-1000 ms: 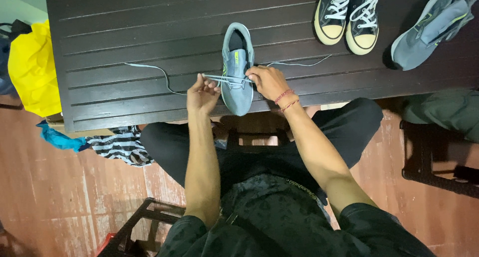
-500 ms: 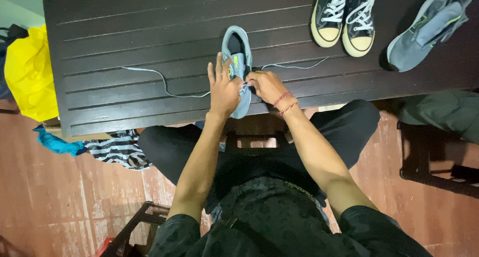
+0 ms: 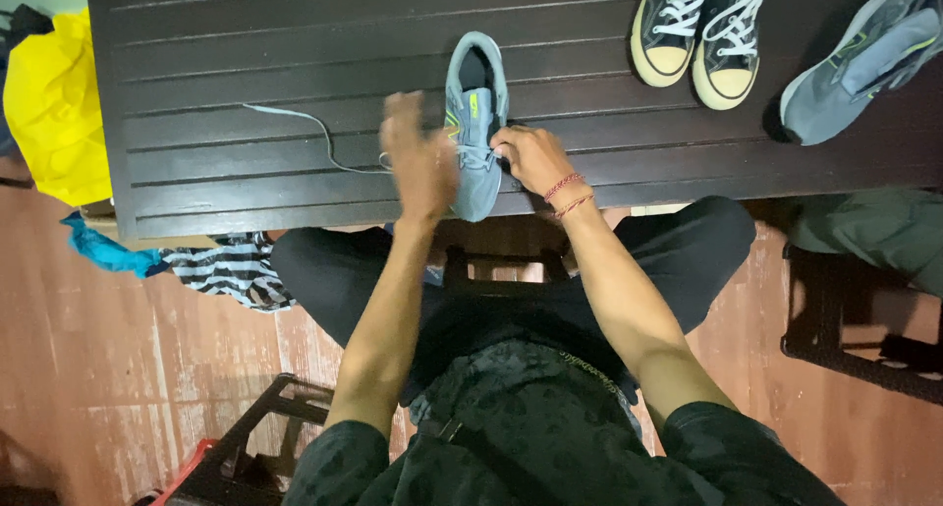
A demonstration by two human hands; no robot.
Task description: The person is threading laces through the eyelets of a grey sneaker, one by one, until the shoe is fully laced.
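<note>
While the person sits at the near edge of a dark slatted table (image 3: 246, 34), a grey-blue running shoe (image 3: 476, 93) lies on it straight ahead, toe toward the body and reaching the table's near edge, its opening turned away and showing only a dark, hollow inside with nothing visible in it. The left hand (image 3: 420, 157) is blurred, hovering over the left side of the shoe with the fingers spread; whether it grips anything I cannot tell, though a pale lace (image 3: 305, 123) trails from under it leftward across the slats. The right hand (image 3: 526, 157), with red thread bands at the wrist, is curled closed against the shoe's right side at the lacing, pinching there; what is between the fingers is too small to make out. Well apart, at the far right of the table, stands a pair of black canvas sneakers (image 3: 702, 34) with white laces, side by side, and just beside them a second grey running shoe (image 3: 864, 59) lies tilted. Off the table's left end sit a yellow cloth (image 3: 54, 103), a blue cloth (image 3: 103, 251) and a striped cloth (image 3: 231, 270).
</note>
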